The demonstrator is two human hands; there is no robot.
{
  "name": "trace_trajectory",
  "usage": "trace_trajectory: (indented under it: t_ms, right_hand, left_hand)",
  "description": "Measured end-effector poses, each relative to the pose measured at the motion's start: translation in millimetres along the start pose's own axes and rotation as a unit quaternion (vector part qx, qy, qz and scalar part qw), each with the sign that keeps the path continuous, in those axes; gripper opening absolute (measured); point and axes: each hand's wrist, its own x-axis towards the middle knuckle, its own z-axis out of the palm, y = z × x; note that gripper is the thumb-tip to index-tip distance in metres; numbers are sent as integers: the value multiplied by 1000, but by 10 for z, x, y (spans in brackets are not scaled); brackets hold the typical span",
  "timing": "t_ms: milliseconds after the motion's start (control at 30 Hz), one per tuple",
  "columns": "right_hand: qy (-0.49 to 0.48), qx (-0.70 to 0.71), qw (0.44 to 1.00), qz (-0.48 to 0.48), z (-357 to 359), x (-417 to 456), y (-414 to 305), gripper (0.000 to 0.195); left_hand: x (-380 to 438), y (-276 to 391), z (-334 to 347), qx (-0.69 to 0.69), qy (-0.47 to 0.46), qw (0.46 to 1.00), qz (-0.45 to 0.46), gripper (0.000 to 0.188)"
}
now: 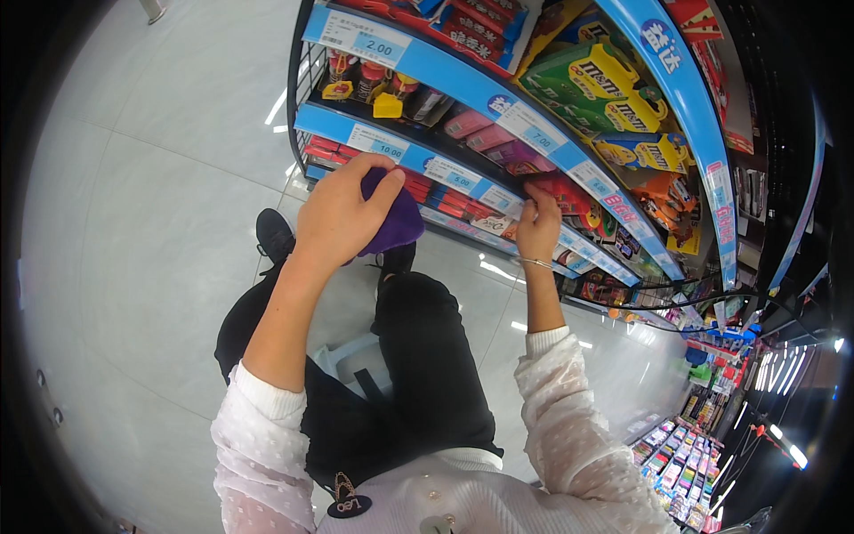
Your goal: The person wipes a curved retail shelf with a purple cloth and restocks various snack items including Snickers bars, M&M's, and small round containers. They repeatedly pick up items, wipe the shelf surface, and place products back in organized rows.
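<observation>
My left hand (343,210) grips a purple cloth (398,217) that hangs from between thumb and fingers, in front of the lower tiers of a candy rack. My right hand (539,223) reaches to a lower shelf of the rack, beside red packets (564,193). Its fingertips are at the shelf's edge, and whether they hold a packet is hard to tell. Pink and purple packs (497,140) stand to the left of those packets. Red boxes (417,187) fill the tier below, partly hidden behind the cloth.
Blue price strips (437,63) front the rack's shelves. Green and yellow M&M's bags (590,87) sit on a higher tier. Between my legs shows a pale plastic stool (353,364) on the grey tiled floor (147,267). Another stocked display (687,467) stands at lower right.
</observation>
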Motion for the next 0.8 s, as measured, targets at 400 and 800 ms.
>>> trace_trajectory:
  t_ms: [400, 800]
  right_hand:
    - [-18, -144, 988, -56, -57, -98, 38, 50]
    - [-54, -231, 965, 112, 122, 250, -28, 30]
  left_hand:
    - [81, -5, 147, 8, -15, 1000, -22, 28]
    - [103, -90, 109, 16, 2, 1000, 8, 35]
